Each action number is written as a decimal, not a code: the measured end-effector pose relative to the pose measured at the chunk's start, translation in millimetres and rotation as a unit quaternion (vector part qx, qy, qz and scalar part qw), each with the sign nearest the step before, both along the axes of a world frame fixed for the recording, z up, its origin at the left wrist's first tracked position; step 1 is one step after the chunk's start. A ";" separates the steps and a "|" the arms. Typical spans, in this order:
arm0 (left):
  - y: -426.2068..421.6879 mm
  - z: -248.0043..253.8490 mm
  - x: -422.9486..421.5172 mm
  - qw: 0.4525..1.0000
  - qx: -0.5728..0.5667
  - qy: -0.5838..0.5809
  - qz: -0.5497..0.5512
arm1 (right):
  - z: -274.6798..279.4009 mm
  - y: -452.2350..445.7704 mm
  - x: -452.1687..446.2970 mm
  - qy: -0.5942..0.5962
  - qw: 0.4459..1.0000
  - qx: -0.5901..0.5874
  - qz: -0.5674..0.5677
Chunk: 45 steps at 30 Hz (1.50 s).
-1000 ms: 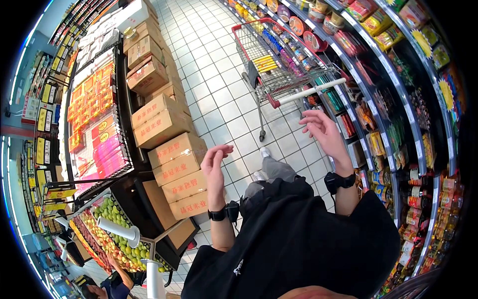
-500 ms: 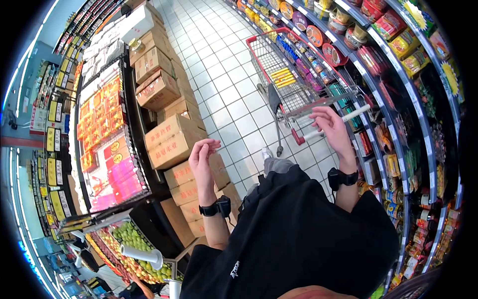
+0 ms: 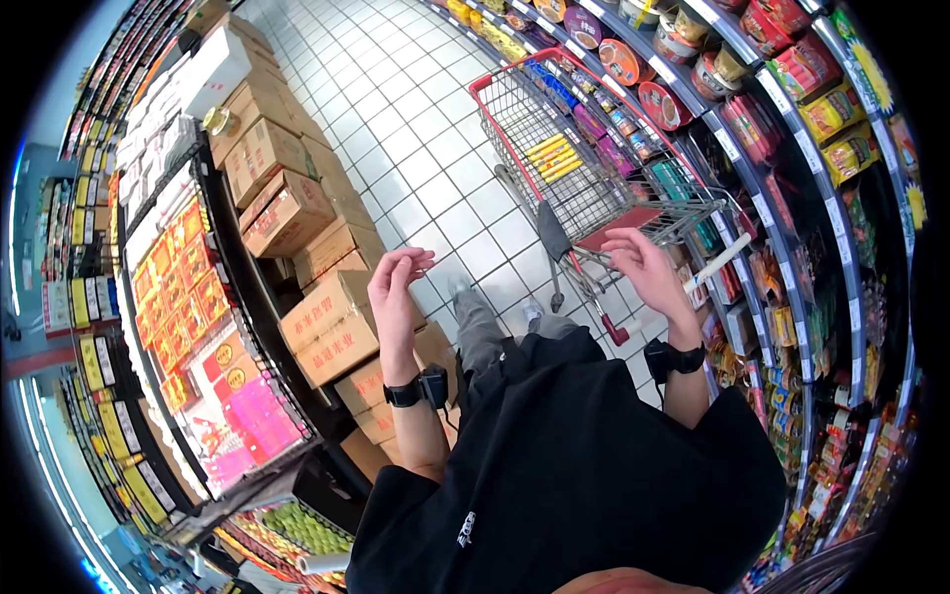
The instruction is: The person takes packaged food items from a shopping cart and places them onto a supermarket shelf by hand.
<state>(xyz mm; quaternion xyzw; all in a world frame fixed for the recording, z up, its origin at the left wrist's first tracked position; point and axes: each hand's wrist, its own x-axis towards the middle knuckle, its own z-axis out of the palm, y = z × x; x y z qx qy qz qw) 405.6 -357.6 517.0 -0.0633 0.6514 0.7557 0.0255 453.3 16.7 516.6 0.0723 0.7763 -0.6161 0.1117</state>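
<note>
My left hand (image 3: 398, 277) hangs in the air near the stacked cardboard boxes (image 3: 329, 327), its fingers loosely bent and apart from the thumb, with nothing in them. In front of the shopping cart's white handle (image 3: 720, 259), my right hand (image 3: 638, 265) is raised with loosely spread fingers. It hides part of the handle; I cannot tell whether it touches it, but no grip shows. The wire shopping cart (image 3: 479, 83) has a red rim and stands ahead on the right. Yellow packs (image 3: 554, 158) lie in it.
Shelves of instant noodle bowls (image 3: 621, 61) and bagged food run along the right. On the left, a display table carries red-and-gold boxes (image 3: 183, 287) and pink packs (image 3: 262, 411). Green fruit (image 3: 302, 530) sits lower left. A tiled aisle floor (image 3: 396, 129) stretches ahead.
The view has turned and shifted, and both legs now show mid-step. My left hand has risen slightly in view. The cart's handle appears lower and farther right relative to my right hand.
</note>
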 end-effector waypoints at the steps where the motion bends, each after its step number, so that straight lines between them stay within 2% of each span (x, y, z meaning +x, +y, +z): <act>1: -9.0 -2.6 -16.4 1.000 -0.012 -0.001 0.004 | 0.8 -6.8 -9.5 -0.004 1.000 0.001 -0.009; 5: -45.7 -15.1 -88.4 1.000 0.015 -0.017 0.014 | 2.7 -32.9 -54.3 -0.022 0.998 -0.011 -0.058; 9: -62.5 -8.9 -158.5 0.999 0.028 -0.040 -0.020 | 11.8 -61.3 -95.1 -0.024 0.994 -0.010 -0.106; 19: -60.1 -20.4 -293.4 0.979 -0.011 -0.069 -0.189 | 7.3 -106.4 -132.1 -0.032 0.964 -0.032 -0.261; 25: -2.5 -29.7 -345.3 0.948 -0.017 -0.104 -0.300 | -4.8 -103.9 -112.7 -0.072 0.920 -0.055 -0.382; 31: 94.5 -43.3 -402.5 0.891 -0.091 -0.104 -0.433 | -41.9 -73.3 -116.5 -0.077 0.888 -0.072 -0.447; 33: 138.0 -48.3 -426.1 0.845 -0.128 -0.065 -0.514 | -51.6 -58.7 -129.8 -0.069 0.886 -0.074 -0.452; 34: 156.3 -52.0 -437.1 0.842 -0.136 -0.065 -0.517 | -52.7 -52.5 -139.5 -0.065 0.888 -0.080 -0.448; 36: 200.2 -68.4 -461.9 0.803 -0.164 -0.080 -0.567 | -58.0 -31.8 -163.3 -0.051 0.892 -0.089 -0.439; 39: 261.2 -113.7 -491.2 0.791 -0.166 -0.096 -0.581 | -96.9 8.0 -201.8 -0.059 0.887 -0.124 -0.442; 44: 320.6 -241.8 -529.8 0.740 -0.255 -0.152 -0.604 | -260.4 51.5 -262.9 -0.130 0.831 -0.185 -0.508; 45: 335.5 -265.3 -537.5 0.721 -0.289 -0.163 -0.608 | -286.3 55.5 -275.0 -0.190 0.820 -0.226 -0.489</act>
